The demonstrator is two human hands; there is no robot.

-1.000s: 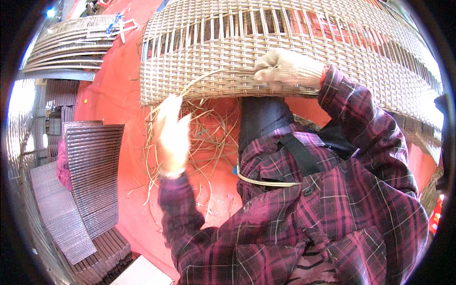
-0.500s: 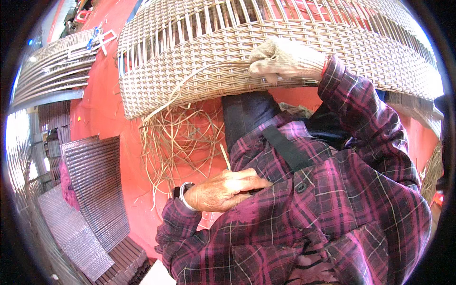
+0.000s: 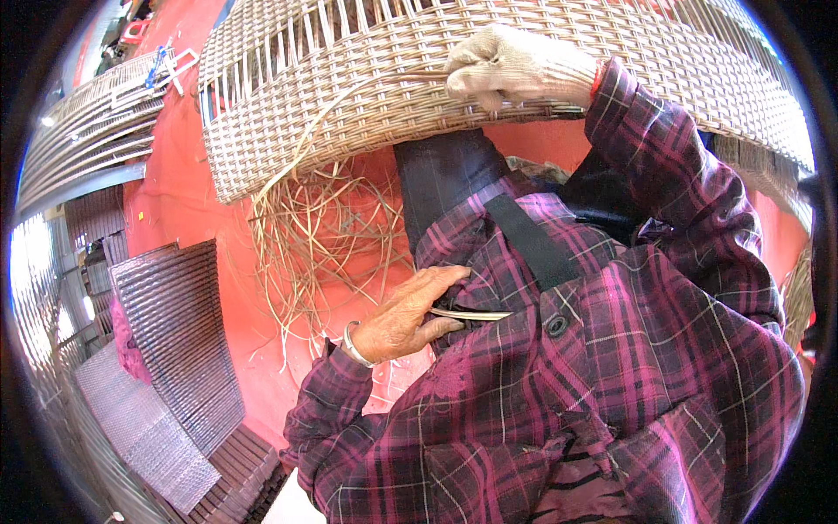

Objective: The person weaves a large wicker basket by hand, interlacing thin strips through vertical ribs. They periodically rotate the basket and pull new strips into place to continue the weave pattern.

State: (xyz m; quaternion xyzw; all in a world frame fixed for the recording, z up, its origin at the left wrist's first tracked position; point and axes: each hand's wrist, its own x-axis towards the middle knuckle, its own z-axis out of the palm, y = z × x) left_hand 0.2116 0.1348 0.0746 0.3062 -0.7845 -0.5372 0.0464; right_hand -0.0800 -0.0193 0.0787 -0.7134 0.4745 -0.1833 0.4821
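Brown and curved, a stack of panels (image 3: 92, 131) stands at the upper left of my view, and a small white frame (image 3: 179, 74) with a blue part is at its right end. Lower, I see a pink cloth (image 3: 129, 345) just beside a dark ribbed sheet (image 3: 179, 323), which is tilted near a flat grey sheet (image 3: 161, 445). More to the right, on the red floor (image 3: 175, 192), lies a tangle of loose strips (image 3: 323, 253).

Next comes the person's left hand (image 3: 401, 319), bare, with a bracelet (image 3: 351, 342) on the wrist. It is before the waist, its thumb and fingers are apart, and a few pale strips (image 3: 484, 315) lie in the gap between them, near the thumb.

Above it, the large woven panel (image 3: 349, 109) crosses the top of my view, and a dark trouser leg (image 3: 441, 179) shows up to its near edge. Over this panel one long strip (image 3: 330, 106) bends from the left toward the right hand (image 3: 515, 65). This hand wears a whitish glove; its fingers are curled tightly round the strip's end, close against the weave. On the right I see the plaid shirt (image 3: 602, 349).
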